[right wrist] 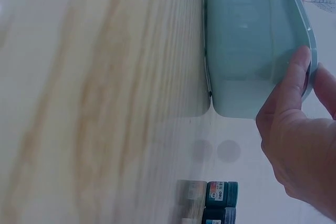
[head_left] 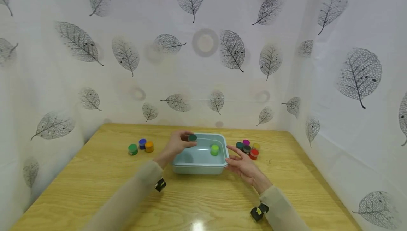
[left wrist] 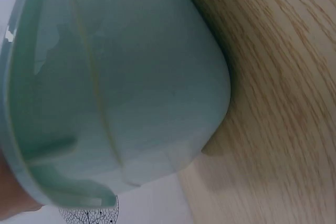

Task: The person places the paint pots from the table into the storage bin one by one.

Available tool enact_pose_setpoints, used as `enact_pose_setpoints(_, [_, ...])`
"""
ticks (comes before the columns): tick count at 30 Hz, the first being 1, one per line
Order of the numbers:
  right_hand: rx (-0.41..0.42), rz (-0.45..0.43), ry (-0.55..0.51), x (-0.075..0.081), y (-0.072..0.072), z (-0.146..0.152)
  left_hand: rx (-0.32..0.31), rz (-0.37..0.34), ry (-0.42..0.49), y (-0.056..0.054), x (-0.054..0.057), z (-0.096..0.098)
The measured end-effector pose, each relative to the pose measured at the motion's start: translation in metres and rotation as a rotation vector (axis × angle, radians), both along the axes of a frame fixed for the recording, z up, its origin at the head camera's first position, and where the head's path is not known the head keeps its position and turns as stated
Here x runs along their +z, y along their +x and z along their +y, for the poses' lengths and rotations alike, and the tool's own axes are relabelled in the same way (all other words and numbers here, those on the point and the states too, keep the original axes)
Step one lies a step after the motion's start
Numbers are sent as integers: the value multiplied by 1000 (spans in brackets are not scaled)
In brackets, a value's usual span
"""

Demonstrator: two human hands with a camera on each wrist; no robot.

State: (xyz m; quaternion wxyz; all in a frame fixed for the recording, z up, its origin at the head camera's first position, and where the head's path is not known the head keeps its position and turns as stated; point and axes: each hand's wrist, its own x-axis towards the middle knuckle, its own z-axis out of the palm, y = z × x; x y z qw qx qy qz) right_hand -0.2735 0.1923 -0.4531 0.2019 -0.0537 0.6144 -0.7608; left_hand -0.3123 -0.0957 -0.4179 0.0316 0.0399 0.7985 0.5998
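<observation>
A pale blue-green plastic basin [head_left: 198, 170] sits on the wooden table in the head view. Over its left side, my left hand [head_left: 173, 148] holds a small dark-lidded paint jar [head_left: 192, 138] between thumb and fingers. Inside the basin, toward the right, is a bright green paint jar [head_left: 214, 149]. My right hand [head_left: 246, 169] grips the basin's right rim; the right wrist view shows fingers [right wrist: 294, 80] against the outer wall and the thumb across the rim. The left wrist view mostly shows the basin's outer wall [left wrist: 157, 77], and the held jar is hidden there.
Left of the basin stand a green jar [head_left: 133, 149], a blue jar [head_left: 142, 143] and an orange jar [head_left: 149, 147]. Several more cluster at the right, among them a red jar [head_left: 253, 154]. A leaf-printed curtain [head_left: 203, 75] hangs behind the table [head_left: 203, 202].
</observation>
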Motion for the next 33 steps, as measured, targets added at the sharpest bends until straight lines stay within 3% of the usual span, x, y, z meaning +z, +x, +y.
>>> enact_pose_setpoints(7, [1,-11,-9,0,0,0,-46,0,-21,-2,-4,12])
enact_pose_setpoints(15, [-3,-16,-1,-1,0,1,-156,-15,-8,-2,-7,26])
enact_pose_setpoints(27, [1,-1,25,-2,-2,-1,-162,-2,-39,-6,-13,36])
enact_pose_setpoints(33, [13,6,22,0,-1,0,-200,-22,-121,-5,-11,44])
